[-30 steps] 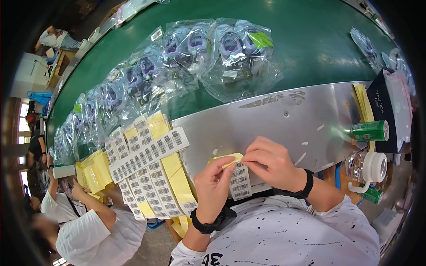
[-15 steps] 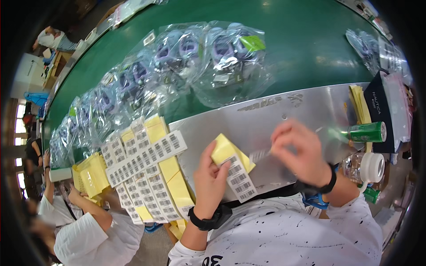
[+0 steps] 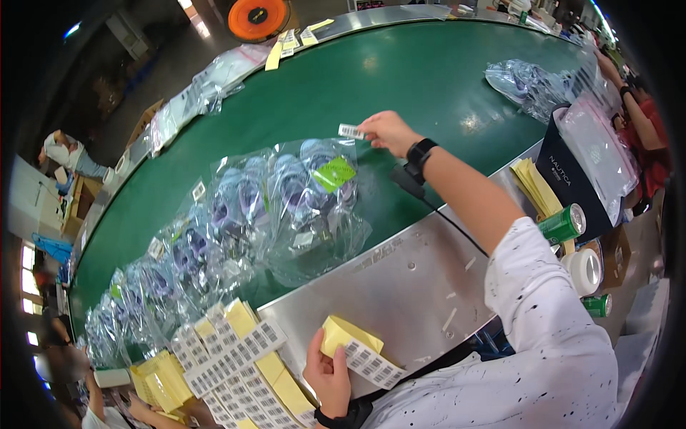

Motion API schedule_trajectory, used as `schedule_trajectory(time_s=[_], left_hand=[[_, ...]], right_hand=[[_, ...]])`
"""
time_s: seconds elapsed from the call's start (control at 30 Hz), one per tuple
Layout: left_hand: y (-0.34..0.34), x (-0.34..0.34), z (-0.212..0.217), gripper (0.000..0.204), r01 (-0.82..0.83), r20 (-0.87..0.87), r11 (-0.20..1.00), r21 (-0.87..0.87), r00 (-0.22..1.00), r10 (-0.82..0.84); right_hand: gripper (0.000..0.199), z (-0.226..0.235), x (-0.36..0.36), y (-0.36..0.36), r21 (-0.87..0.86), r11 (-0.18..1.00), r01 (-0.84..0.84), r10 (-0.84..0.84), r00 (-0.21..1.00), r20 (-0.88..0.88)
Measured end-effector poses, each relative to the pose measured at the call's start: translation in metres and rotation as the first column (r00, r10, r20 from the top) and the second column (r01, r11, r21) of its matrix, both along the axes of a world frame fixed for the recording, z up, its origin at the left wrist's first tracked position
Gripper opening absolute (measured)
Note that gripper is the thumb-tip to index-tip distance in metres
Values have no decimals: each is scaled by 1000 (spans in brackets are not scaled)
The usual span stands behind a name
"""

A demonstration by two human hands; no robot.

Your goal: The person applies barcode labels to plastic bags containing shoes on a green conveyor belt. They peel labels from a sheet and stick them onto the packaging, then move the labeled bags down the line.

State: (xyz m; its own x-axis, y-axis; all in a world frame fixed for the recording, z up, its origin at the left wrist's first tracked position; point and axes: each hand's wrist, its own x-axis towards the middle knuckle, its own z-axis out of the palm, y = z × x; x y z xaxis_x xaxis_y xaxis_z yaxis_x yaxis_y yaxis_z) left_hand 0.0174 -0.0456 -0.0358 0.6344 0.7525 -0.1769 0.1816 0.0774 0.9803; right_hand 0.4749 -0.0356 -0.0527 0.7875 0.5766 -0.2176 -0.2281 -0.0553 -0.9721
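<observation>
While the left hand grips a yellow-backed label sheet over the metal ledge, look, the right hand pinches one barcode label above the green worktop, beside the bagged shoes!

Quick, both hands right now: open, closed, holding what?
Left hand: closed, holding a barcode label strip with yellow paper.
Right hand: closed, pinching a small white barcode label.

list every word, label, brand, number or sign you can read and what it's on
Dark box: pale lettering, readable, wording withheld.
Label in right hand: barcode; characters too small.
Strip in left hand: barcodes; characters too small.
Big green tag: dark print, too blurred.
Upper green can: print too small.
</observation>
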Motion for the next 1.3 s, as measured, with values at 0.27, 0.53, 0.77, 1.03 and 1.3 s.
schedule_trajectory(time_s=[0.27, 0.53, 0.77, 1.03, 1.3], left_hand=[[-4, 5, 16, 40, 9, -202, 1000, -26, 979, -14], [-7, 11, 22, 40, 41, -305, 996, -79, 950, -63], [-13, 8, -3, 42, -33, -24, 999, 20, 999, 33], [-8, 5, -12, 41, 26, -29, 1000, 8, 999, -26], [-10, 7, -24, 41, 20, 85, 1000, -2, 996, -19]], right_hand=[[8, -40, 4, 43, -140, 989, 49, -23, 983, 182], [12, -47, 10, 52, -380, 909, 171, 63, 844, 532], [35, -19, -30, 64, -613, 761, 215, 357, 650, 671], [20, 7, -23, 32, -308, 949, 65, 178, 696, 695], [20, 16, -145, 2, -464, 745, -480, 643, 331, 690]])
